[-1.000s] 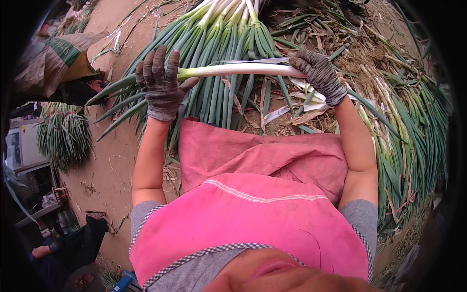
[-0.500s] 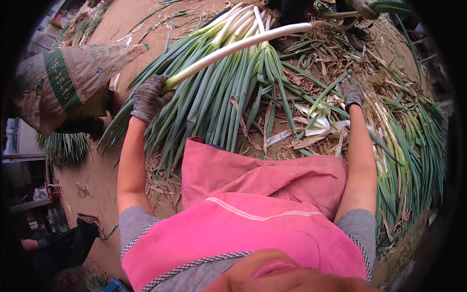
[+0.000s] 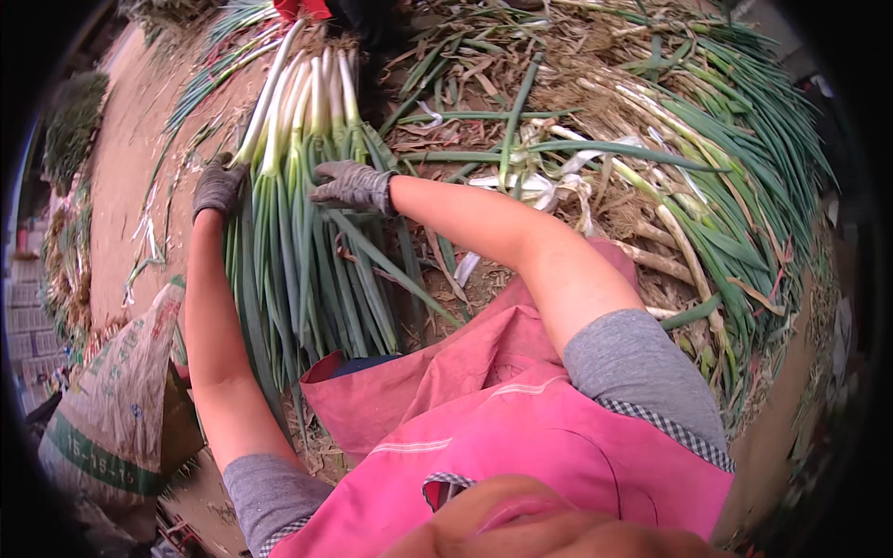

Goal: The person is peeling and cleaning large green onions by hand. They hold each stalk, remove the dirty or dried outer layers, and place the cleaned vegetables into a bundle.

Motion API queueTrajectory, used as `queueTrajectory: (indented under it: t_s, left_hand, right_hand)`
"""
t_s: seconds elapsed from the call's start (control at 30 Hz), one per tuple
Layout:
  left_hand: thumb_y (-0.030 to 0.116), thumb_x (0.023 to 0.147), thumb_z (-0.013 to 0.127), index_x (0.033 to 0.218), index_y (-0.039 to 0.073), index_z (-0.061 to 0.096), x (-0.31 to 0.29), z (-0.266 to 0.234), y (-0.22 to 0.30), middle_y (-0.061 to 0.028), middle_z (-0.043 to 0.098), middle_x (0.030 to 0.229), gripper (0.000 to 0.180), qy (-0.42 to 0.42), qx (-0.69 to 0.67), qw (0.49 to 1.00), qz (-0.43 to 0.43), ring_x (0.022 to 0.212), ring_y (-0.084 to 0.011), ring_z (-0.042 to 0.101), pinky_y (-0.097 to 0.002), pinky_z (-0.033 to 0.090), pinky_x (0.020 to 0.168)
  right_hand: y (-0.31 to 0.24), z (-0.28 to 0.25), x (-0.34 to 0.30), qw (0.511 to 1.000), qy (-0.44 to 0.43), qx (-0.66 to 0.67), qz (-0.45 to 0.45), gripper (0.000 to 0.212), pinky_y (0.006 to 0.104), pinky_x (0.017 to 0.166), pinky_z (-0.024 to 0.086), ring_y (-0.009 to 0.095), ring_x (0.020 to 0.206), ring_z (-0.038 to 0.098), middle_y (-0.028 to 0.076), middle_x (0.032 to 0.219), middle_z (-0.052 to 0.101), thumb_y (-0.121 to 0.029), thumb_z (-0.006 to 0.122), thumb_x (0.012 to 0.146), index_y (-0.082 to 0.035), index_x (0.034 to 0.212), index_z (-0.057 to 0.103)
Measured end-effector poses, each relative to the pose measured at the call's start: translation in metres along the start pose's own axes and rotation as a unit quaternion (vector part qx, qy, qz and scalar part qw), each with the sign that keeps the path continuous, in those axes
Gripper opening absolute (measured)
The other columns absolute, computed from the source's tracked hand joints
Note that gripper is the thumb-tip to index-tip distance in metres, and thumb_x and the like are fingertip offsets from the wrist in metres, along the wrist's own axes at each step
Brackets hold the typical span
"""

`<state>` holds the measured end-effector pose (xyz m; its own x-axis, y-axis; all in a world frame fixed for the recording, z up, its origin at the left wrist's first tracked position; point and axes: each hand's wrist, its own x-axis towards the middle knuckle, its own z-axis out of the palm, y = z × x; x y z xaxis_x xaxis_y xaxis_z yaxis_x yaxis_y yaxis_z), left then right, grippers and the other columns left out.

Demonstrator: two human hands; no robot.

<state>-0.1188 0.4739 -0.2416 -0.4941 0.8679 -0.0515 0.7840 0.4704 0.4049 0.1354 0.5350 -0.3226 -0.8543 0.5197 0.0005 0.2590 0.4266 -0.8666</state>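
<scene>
A fanned pile of long green onions [image 3: 307, 200] lies in front of me, white ends away from me and green leaves toward me. At its left edge my left hand [image 3: 219, 186], in a grey glove, is closed round a thick green onion [image 3: 270, 98] where white turns to green. That stalk lies along the pile's side, its far end near the top edge. My right hand [image 3: 352, 186], also gloved, reaches across and rests on the leaves at the pile's right side. Its fingers are stretched out and I see nothing gripped in them.
To the right lies a big heap of untrimmed green onions [image 3: 707, 200], with stripped leaves and dry husks [image 3: 549, 181] between it and the pile. A printed woven sack [image 3: 121, 400] stands at lower left. Dark clothing of another person [image 3: 367, 23] shows at the far edge.
My left hand has brought the long green onion from above the pile down along its left edge. My right hand has moved from the husks onto the pile's leaves. The view has turned.
</scene>
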Motion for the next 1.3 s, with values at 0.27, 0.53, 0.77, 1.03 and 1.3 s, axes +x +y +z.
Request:
queueTrajectory:
  t_s: [0.27, 0.53, 0.77, 1.03, 1.3]
  left_hand:
    - [0.054, 0.079, 0.046, 0.135, 0.023, 0.026, -0.034, 0.095, 0.065, -0.0099, 0.019, 0.142, 0.067, -0.1, 0.289, 0.952, 0.007, 0.13, -0.0277, 0.02, -0.0423, 0.025, 0.102]
    - [0.04, 0.076, 0.057, 0.128, 0.02, 0.04, -0.076, 0.08, 0.101, -0.0081, 0.03, 0.137, 0.058, -0.014, 0.388, 0.917, 0.089, 0.127, -0.0252, 0.027, -0.0468, 0.024, 0.099]
    - [0.031, 0.068, 0.067, 0.119, 0.013, 0.048, -0.163, 0.065, 0.139, -0.013, 0.04, 0.128, 0.057, 0.03, 0.287, 0.938, 0.194, 0.118, -0.0302, 0.037, -0.0415, 0.029, 0.096]
    - [0.027, 0.07, 0.068, 0.115, 0.01, 0.05, -0.164, 0.091, 0.266, -0.0138, 0.047, 0.121, 0.052, -0.023, 0.161, 0.925, 0.344, 0.113, -0.0311, 0.042, -0.0395, 0.035, 0.093]
    - [0.033, 0.064, 0.07, 0.109, 0.012, 0.053, -0.204, 0.177, 0.447, -0.011, 0.057, 0.099, 0.052, -0.042, 0.067, 0.857, 0.509, 0.092, -0.0274, 0.054, -0.0388, 0.041, 0.079]
  right_hand:
    - [0.098, -0.162, -0.199, 0.974, 0.16, -0.068, 0.147, 0.035, 0.0309, 0.068, 0.048, 0.018, 0.069, 0.06, 0.008, 0.08, 0.064, -0.033, 0.059, 0.076, -0.012, 0.103, 0.061]
    - [0.177, -0.362, -0.405, 0.72, 0.257, -0.458, 0.454, 0.031, 0.0384, 0.08, 0.044, 0.029, 0.091, 0.057, 0.015, 0.1, 0.06, -0.024, 0.047, 0.084, -0.007, 0.11, 0.054]
    - [0.22, -0.412, -0.445, 0.633, 0.126, -0.486, 0.589, 0.043, 0.043, 0.1, 0.028, 0.025, 0.123, 0.034, 0.01, 0.132, 0.036, -0.012, 0.04, 0.085, -0.013, 0.127, 0.038]
    - [0.149, -0.386, -0.425, 0.717, 0.112, -0.543, 0.422, 0.025, 0.0395, 0.084, 0.043, 0.028, 0.103, 0.05, 0.013, 0.109, 0.054, -0.013, 0.054, 0.077, -0.007, 0.1, 0.058]
    - [-0.011, -0.27, -0.426, 0.776, 0.308, -0.549, -0.032, 0.025, 0.0392, 0.077, 0.043, 0.027, 0.089, 0.053, 0.012, 0.095, 0.056, -0.009, 0.057, 0.071, -0.005, 0.095, 0.06]
